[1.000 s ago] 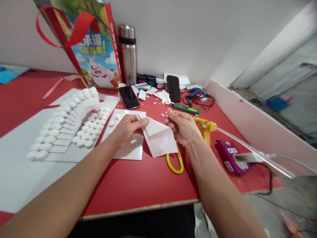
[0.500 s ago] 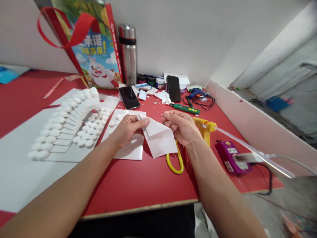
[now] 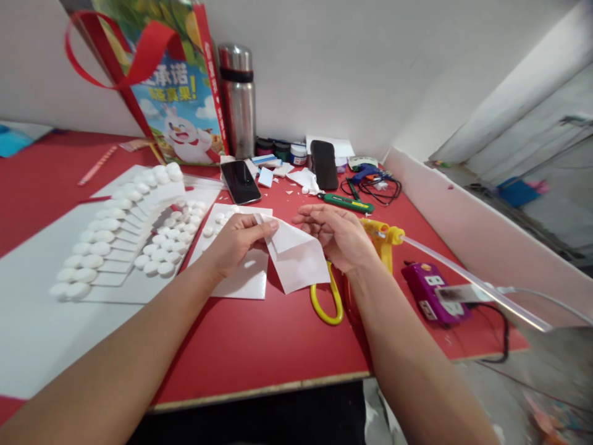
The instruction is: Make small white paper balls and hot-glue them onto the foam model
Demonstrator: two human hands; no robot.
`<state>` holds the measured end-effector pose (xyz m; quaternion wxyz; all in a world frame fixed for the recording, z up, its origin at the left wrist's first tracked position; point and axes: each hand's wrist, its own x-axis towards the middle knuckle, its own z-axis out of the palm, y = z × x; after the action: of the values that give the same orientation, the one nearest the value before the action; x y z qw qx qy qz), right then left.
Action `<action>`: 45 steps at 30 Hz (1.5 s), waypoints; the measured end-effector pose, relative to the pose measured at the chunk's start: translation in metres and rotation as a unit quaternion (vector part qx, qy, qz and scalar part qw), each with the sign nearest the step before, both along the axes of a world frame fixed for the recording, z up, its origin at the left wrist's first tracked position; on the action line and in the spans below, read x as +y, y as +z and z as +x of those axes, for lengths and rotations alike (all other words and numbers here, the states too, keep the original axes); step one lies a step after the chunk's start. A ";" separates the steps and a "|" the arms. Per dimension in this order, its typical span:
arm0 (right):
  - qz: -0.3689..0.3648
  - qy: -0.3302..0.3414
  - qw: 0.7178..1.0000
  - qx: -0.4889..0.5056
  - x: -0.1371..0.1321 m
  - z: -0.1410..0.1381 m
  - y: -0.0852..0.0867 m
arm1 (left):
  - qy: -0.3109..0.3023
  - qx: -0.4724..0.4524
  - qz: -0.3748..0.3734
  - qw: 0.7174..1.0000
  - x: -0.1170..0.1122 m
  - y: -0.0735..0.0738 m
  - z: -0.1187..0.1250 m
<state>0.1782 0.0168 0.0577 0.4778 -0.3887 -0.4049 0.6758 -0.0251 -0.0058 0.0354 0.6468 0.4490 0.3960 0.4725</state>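
Observation:
My left hand pinches a folded sheet of white paper at its upper left corner, thumb on top. The sheet hangs over the red table. At the paper's right edge is my right hand, its fingers stretched out and nothing visible in them. Part of that hand lies behind the paper's edge. Below the paper, scissors with a yellow handle lie partly hidden by my right wrist. A white board with small white discs is under and behind my left hand.
On the left, rows of white discs stand on a white stepped piece. A yellow glue gun with a clear stick and a purple power box lie right. Behind are a green cutter, phones, a steel flask and a bag.
My right hand's fingers have straightened out of a pinch that had a tiny speck at its tips. That speck no longer shows. My left hand keeps the paper in nearly the same place.

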 end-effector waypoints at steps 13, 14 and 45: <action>0.039 0.047 0.981 -0.183 0.001 0.003 -0.011 | 0.023 -0.014 0.020 0.999 0.003 0.002 -0.005; 0.032 0.047 0.982 -0.180 0.002 0.004 -0.011 | 0.018 -0.019 0.029 0.999 0.003 0.004 -0.006; 0.025 0.083 0.958 -0.275 -0.003 0.003 0.002 | 0.002 -0.091 -0.104 0.990 0.012 0.005 -0.009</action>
<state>0.1808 0.0143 0.0599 0.2999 -0.5128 -0.5680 0.5696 -0.0346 0.0065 0.0400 0.7222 0.3340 0.3835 0.4689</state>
